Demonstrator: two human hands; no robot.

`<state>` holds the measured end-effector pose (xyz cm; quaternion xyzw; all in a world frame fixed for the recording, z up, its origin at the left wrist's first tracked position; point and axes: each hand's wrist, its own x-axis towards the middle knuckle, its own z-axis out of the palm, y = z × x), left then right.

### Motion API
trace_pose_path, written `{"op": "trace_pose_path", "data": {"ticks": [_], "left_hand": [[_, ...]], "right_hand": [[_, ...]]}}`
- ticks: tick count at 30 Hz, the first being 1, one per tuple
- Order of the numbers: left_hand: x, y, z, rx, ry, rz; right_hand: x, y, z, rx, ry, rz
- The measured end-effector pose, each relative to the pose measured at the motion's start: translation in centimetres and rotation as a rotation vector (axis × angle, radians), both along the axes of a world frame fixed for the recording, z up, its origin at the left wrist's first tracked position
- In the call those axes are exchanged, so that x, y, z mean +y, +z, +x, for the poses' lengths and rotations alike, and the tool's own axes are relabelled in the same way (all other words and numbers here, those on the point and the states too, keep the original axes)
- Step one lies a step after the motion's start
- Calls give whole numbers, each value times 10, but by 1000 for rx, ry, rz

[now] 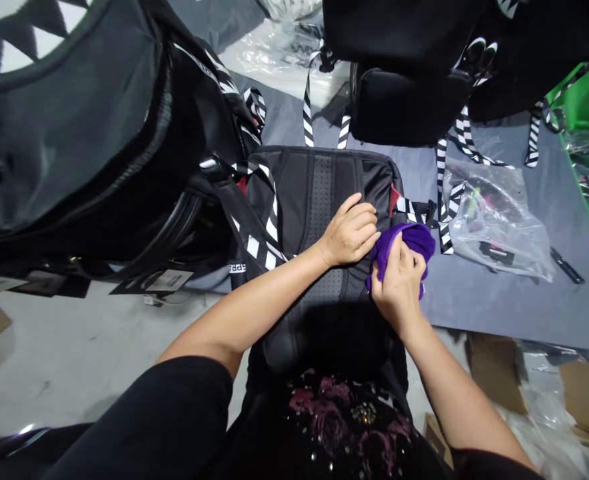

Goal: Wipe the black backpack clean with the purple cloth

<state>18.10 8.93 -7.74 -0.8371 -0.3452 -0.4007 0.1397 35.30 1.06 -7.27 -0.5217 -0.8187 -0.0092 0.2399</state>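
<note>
A black backpack (319, 200) lies with its padded back panel upward, its near end at my body. My left hand (352, 230) rests on its right part with fingers curled in, closed on the backpack's fabric near the side edge. Bunched in my right hand (399, 283) is a purple cloth (409, 237), held against the backpack's right side just beside my left fingers. Black-and-white checked straps (262, 247) hang off the left side, and a striped strap (412, 210) comes out by a red patch on the right.
A large black bag (99, 133) with a white tooth pattern fills the left. More black bags (409, 100) stand at the back. On the grey table (514, 307) lie a clear plastic bag (499, 220) and a black pen-like item (568, 265). Cardboard (497, 370) sits below at right.
</note>
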Motion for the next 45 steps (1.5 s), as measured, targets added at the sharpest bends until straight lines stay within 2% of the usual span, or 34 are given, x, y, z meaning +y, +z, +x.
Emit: {"op": "trace_pose_path", "data": {"ticks": [14,20,24,27,31,34,39,45], "left_hand": [[1,-5,0,-24,-37,-125],[-1,-2,1,-42,-46,-129],[-2,0,0,-41,-36,-88],[-3,4,0,-62,-28,-50],[-4,7,0,-103,-43,-66],[-1,7,2,-145,-40,-100],[3,9,4,-165,-48,-218],[-1,1,7,-195,-40,-99]], "right_hand": [[7,4,1,-90,60,-59],[12,7,6,-113,125,-53],[24,11,5,-98,180,-53],[32,11,16,-39,269,-22],[34,0,46,115,338,20],[36,-7,56,249,295,32],[38,-8,51,362,163,-32],[35,-2,39,286,92,-9]]}}
